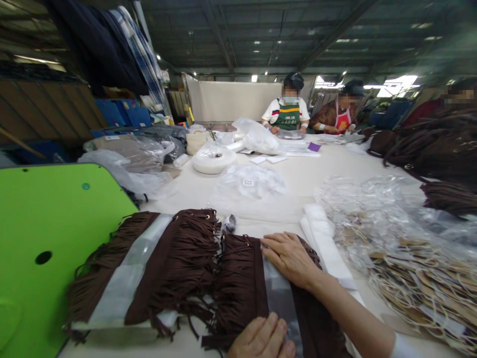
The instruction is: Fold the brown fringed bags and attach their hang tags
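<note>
A dark brown fringed fabric piece point(240, 268) lies in front of me, with a translucent plastic strip point(278, 293) running down its middle. My right hand point(288, 253) rests flat across the far end of this strip, fingers stretched to the left. At the near end, my left hand point(259, 338) lies on the strip and the brown fabric, fingers extended; its lower part is cut off by the frame. Just to the left is a second fringed brown piece point(186, 253) with a similar strip point(130, 268) across it. Small metal eyelets show on both pieces.
A green panel point(55, 238) stands at the left. White folded strips point(324, 243) lie beyond my right arm, with corded brown tags point(425, 288) and clear bags point(365, 199) farther right. A white roll point(214, 159) sits farther back. Co-workers point(286, 112) work across the table.
</note>
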Available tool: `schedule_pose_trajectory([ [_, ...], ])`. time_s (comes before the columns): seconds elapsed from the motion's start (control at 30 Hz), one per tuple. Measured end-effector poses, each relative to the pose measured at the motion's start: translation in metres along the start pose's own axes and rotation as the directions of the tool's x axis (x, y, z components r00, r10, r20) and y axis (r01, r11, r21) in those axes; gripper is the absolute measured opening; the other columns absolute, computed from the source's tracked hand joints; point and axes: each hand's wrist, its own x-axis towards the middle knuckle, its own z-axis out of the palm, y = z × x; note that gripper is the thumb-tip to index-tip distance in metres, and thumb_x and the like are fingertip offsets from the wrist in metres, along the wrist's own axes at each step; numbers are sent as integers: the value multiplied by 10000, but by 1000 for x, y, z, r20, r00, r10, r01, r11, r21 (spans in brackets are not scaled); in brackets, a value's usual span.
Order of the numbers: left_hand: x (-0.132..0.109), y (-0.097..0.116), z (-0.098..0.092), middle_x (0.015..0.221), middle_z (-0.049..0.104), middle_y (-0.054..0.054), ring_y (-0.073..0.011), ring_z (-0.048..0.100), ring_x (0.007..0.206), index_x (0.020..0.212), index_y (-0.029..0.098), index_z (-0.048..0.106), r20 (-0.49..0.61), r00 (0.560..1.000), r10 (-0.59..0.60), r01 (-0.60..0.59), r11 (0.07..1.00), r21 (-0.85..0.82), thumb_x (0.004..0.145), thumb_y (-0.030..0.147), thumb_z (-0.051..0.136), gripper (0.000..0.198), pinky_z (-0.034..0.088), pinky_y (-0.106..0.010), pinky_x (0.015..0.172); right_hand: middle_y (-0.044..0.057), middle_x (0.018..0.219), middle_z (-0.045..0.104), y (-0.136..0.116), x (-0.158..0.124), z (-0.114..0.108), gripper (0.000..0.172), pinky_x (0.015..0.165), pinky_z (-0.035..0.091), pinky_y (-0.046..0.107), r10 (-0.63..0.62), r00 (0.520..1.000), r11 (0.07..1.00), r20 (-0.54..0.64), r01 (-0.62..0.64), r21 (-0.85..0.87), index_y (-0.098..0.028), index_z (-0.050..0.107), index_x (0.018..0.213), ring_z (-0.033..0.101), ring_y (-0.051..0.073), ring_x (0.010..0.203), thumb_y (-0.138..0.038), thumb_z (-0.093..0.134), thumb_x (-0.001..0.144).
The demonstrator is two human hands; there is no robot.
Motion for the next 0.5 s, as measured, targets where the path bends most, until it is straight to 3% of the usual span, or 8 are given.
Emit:
schedule_pose_trajectory([
  [0.17, 3, -4, -12, 926, 705, -29, -175, 660, 897, 902, 166, 656, 89, 995, 45, -38, 997, -71, 910, 118, 349, 311, 533, -263, 735, 59, 1024, 697, -7, 11, 11, 276, 895, 361, 415, -21, 999, 999, 49, 20, 28, -206, 688, 876, 606, 219, 988, -258, 419, 910],
  [0.3, 4, -1, -22, 1061, 665, -71, -213, 613, 1012, 1005, 138, 635, 213, 977, 23, 6, 991, -133, 875, 174, 412, 262, 528, -306, 802, 27, 1031, 699, 0, 6, 13, 252, 957, 351, 423, -33, 999, 995, -21, 35, 95, -241, 677, 934, 593, 196, 1034, -257, 426, 910],
  [0.4, 5, 2, -30, 1184, 600, -101, -229, 532, 1135, 1118, 127, 578, 367, 930, 4, 66, 982, -177, 867, 202, 448, 292, 506, -350, 880, 80, 1156, 637, -2, -29, 0, 278, 1004, 345, 398, 15, 986, 990, -168, 9, 140, -194, 623, 1073, 527, 189, 1131, -275, 406, 919],
  [0.5, 5, 3, -35, 1205, 580, -121, -235, 494, 1173, 1149, 121, 553, 401, 916, 1, 89, 975, -205, 875, 192, 447, 302, 494, -376, 905, 122, 1123, 620, -19, -92, -14, 265, 948, 414, 351, 22, 939, 986, -344, 36, 161, -153, 576, 1105, 531, 182, 1094, -245, 431, 904],
])
